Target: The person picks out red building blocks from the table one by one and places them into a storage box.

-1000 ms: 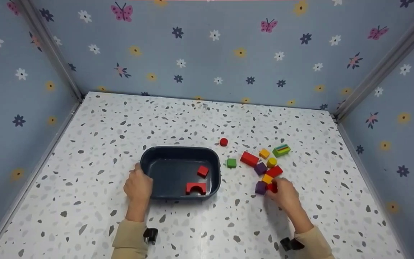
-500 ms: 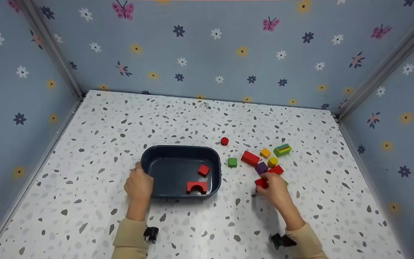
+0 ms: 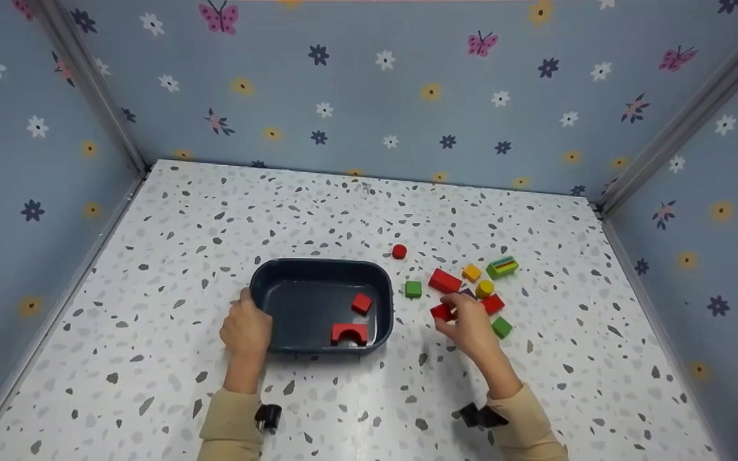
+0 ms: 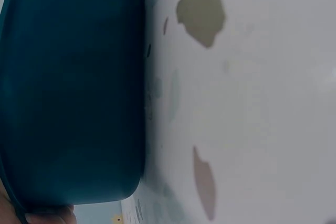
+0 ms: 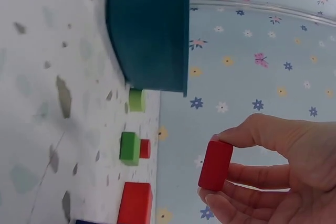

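Observation:
My left hand (image 3: 246, 330) grips the left wall of a dark blue tray (image 3: 308, 350), its fingers at the rim (image 4: 50, 216) in the left wrist view. Inside the tray are a red arch block (image 3: 349, 331) and a small red block (image 3: 362, 303). To the tray's right, my right hand (image 3: 475, 330) pinches a red block (image 5: 216, 165) between thumb and fingers, held up off the table. Just beyond that hand lie a long red block (image 3: 445, 281) and a purple block (image 3: 468, 293), mostly hidden by the fingers.
Around the right hand lie another red block (image 3: 493, 304), a yellow cylinder (image 3: 485, 289), an orange cube (image 3: 471, 273), a striped green block (image 3: 502, 267) and a green block (image 3: 501, 328). A green cube (image 3: 413, 289) and red cylinder (image 3: 399, 251) sit nearer the tray. Patterned walls (image 3: 369, 83) enclose the table.
My right hand has lifted the red block from the pile and carried it left towards the tray. A green block behind the hand now shows. The left hand and tray stay put.

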Available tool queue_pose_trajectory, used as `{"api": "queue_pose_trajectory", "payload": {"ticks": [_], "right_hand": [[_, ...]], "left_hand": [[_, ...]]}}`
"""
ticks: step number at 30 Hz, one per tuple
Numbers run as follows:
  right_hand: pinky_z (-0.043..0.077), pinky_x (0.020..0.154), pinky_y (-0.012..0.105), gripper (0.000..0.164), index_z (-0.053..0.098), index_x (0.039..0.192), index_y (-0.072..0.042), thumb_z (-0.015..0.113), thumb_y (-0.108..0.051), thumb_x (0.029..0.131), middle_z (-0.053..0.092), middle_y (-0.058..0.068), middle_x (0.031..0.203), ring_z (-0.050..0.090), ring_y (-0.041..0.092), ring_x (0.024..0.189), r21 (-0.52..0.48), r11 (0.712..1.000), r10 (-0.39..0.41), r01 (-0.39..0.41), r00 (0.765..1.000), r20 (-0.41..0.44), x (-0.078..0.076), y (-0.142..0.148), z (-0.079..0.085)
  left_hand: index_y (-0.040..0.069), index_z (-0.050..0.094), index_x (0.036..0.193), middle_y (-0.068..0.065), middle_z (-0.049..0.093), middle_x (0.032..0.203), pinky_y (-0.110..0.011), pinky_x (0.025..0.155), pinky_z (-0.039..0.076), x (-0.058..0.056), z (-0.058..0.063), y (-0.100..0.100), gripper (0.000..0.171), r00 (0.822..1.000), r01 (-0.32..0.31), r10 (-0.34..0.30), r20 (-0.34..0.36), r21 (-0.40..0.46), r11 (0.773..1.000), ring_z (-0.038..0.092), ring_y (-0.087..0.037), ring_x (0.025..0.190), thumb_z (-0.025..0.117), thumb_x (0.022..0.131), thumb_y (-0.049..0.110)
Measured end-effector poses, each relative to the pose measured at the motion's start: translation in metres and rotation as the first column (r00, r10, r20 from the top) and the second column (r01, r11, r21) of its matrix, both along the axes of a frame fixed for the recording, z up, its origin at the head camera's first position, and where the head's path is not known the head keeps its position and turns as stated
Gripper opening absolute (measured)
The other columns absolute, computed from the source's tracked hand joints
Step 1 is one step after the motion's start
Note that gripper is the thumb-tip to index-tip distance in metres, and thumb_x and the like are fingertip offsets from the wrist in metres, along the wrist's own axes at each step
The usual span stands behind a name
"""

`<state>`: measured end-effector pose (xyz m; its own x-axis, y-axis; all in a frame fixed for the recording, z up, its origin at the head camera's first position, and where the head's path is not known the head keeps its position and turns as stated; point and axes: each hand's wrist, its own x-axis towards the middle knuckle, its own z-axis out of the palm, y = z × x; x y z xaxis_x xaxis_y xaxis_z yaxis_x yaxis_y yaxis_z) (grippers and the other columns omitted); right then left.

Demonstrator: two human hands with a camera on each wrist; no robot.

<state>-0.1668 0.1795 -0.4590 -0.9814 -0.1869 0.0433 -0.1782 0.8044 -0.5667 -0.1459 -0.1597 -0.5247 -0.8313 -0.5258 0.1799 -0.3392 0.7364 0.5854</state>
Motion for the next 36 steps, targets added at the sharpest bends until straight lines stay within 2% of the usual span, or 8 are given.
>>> {"api": "queue_pose_trajectory", "payload": {"ticks": [8,16,23,28,36], "right_hand": [[0.048,0.068,0.03,0.029,0.061,0.101,0.001,0.068,-0.008,0.074,0.059,0.01,0.09,0.054,0.019,0.076,-0.017,0.997,0.072,-0.072,0.997,-0.031,-0.006,-0.024,0.007],[0.048,0.063,0.028,0.026,0.062,0.095,0.004,0.068,-0.006,0.071,0.06,0.01,0.084,0.056,0.019,0.07,-0.028,0.983,0.176,-0.183,0.971,-0.162,-0.01,-0.043,0.006],[0.047,0.064,0.028,0.029,0.061,0.098,0.004,0.067,-0.007,0.072,0.06,0.01,0.084,0.055,0.018,0.071,-0.024,0.976,0.211,-0.215,0.97,-0.117,-0.013,-0.06,0.006],[0.047,0.063,0.028,0.028,0.061,0.096,0.004,0.066,-0.006,0.071,0.06,0.01,0.084,0.057,0.018,0.071,-0.035,0.963,0.26,-0.267,0.956,-0.137,-0.015,-0.071,0.003],[0.045,0.063,0.029,0.03,0.061,0.099,0.003,0.067,-0.005,0.071,0.06,0.012,0.089,0.053,0.017,0.072,-0.017,0.952,0.298,-0.305,0.94,-0.166,-0.018,-0.089,-0.004]], "left_hand": [[-0.003,0.052,0.11,-0.031,0.057,0.08,-0.055,0.052,0.04,0.001,-0.001,0.0,0.038,1.0,-0.003,0.003,-0.018,0.0,1.0,0.055,-0.05,0.063,0.053,0.072,0.0],[-0.005,0.052,0.114,-0.032,0.057,0.083,-0.054,0.053,0.041,0.0,0.001,0.0,0.039,1.0,0.002,-0.002,0.008,0.004,1.0,0.056,-0.049,0.066,0.051,0.075,-0.001],[-0.004,0.051,0.115,-0.031,0.058,0.085,-0.054,0.055,0.041,0.0,0.003,0.0,0.04,0.999,0.001,-0.002,0.036,0.023,1.0,0.056,-0.048,0.067,0.052,0.074,-0.001],[-0.002,0.051,0.113,-0.03,0.058,0.084,-0.054,0.054,0.04,0.0,0.002,0.0,0.04,0.999,-0.006,0.005,0.033,0.019,1.0,0.055,-0.049,0.067,0.053,0.074,0.001],[-0.002,0.052,0.112,-0.03,0.057,0.082,-0.054,0.053,0.04,0.001,0.001,0.001,0.039,1.0,-0.009,0.009,0.013,0.006,1.0,0.055,-0.048,0.065,0.053,0.073,0.0]]}}
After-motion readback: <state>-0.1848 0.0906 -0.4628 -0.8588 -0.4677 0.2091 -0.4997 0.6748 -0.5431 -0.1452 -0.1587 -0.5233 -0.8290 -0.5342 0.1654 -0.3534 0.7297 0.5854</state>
